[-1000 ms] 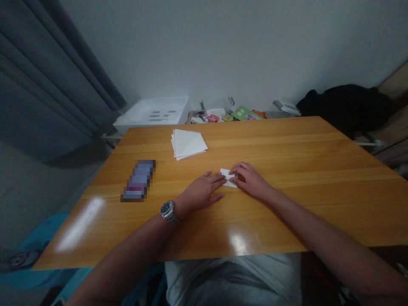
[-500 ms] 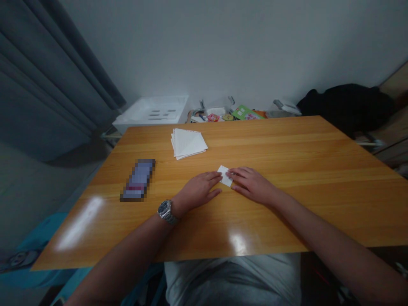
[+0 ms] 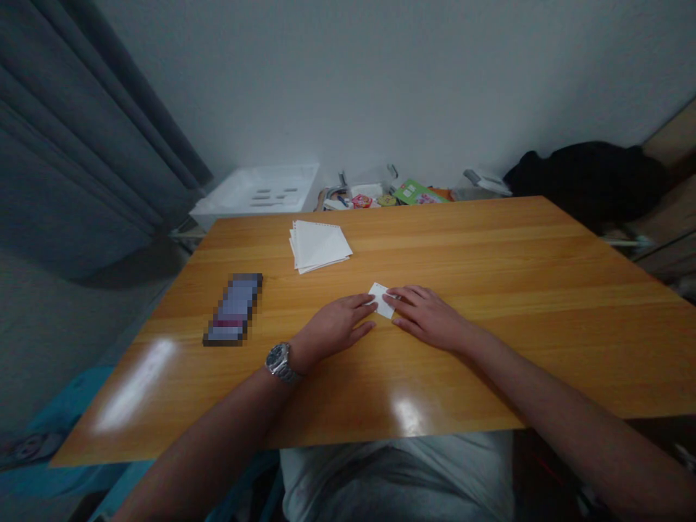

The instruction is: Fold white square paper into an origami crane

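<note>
A small white piece of paper (image 3: pixel 383 301) lies flat on the wooden table (image 3: pixel 489 261), turned at an angle. From its left side the fingertips of my left hand (image 3: pixel 337 324) rest on it, thumb apart from the other fingers. My right hand (image 3: pixel 427 313) touches it from the right, fingers stretched out over its edge. Neither hand grips the paper; both are laid flat. A metal watch (image 3: pixel 279 359) is on my left wrist. Farther back lies a fanned stack of white notebook sheets (image 3: pixel 320 245).
A blurred-out phone (image 3: pixel 233 309) lies on the table to the left. Beyond the far edge are a white plastic tray (image 3: pixel 266 192), a green booklet (image 3: pixel 416 192) and small clutter. A black cloth-like heap (image 3: pixel 587 177) sits at the far right.
Both hands stay on the small paper, with the right fingers spread slightly more. The whole view has shifted a little.
</note>
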`<action>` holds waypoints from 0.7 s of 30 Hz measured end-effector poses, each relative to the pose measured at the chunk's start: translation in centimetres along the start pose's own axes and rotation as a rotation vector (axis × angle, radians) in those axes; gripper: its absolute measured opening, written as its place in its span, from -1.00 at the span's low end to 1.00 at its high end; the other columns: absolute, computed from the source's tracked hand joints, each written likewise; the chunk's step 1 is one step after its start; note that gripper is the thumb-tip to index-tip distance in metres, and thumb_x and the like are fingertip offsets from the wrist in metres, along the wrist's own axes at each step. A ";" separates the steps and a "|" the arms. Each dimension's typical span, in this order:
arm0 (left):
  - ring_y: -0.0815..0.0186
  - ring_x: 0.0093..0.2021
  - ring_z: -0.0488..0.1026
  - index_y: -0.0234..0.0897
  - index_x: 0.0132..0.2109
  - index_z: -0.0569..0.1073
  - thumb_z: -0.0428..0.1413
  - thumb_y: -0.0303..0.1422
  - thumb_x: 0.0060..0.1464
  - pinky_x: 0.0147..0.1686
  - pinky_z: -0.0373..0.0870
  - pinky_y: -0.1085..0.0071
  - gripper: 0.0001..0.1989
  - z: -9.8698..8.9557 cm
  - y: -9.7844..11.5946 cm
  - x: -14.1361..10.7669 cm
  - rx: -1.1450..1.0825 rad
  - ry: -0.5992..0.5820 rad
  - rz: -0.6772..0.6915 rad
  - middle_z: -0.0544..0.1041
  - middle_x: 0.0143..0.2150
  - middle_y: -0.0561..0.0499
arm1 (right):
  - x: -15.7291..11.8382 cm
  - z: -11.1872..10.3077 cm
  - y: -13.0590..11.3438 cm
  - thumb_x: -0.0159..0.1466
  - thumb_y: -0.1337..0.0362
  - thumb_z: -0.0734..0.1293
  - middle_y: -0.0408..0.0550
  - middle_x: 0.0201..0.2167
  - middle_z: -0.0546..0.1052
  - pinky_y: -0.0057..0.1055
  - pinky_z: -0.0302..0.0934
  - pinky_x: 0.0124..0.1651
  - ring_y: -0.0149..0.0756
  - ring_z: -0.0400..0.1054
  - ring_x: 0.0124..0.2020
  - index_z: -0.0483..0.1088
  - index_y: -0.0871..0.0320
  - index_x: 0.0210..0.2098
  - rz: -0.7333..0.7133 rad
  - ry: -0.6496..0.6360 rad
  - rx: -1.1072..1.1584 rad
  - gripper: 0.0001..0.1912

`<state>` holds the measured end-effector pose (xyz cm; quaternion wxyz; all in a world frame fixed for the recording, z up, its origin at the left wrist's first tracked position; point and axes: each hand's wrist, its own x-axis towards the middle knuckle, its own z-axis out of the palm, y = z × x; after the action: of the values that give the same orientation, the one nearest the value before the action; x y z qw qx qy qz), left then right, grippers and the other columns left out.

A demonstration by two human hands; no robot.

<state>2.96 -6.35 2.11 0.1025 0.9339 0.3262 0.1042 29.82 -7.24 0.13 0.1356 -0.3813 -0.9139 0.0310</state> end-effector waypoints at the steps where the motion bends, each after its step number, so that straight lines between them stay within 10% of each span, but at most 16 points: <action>1: 0.12 0.27 0.37 -0.31 0.28 0.36 -0.05 -0.18 0.38 0.28 0.31 0.18 -0.54 0.0 0.0 0.0 0.002 0.003 0.001 0.37 0.32 -0.18 | 0.0 0.0 0.0 0.47 0.10 0.14 0.17 0.26 0.36 0.03 0.22 0.21 0.02 0.22 0.22 0.26 0.14 0.31 -0.002 -0.001 -0.002 -0.50; 21: 0.11 0.33 0.27 -0.29 0.36 0.26 -0.09 -0.09 0.39 0.36 0.15 0.14 -0.45 0.6 1.1 0.0 0.091 0.006 0.021 0.33 0.34 -0.17 | -0.3 -0.9 0.5 0.47 0.09 0.16 0.14 0.24 0.38 0.00 0.22 0.23 -0.04 0.25 0.22 0.28 0.04 0.32 -0.022 0.025 0.078 -0.52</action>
<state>3.73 -7.26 1.80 0.0579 0.9408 0.3209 0.0930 30.64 -7.10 0.83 0.1619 -0.3660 -0.9144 0.0604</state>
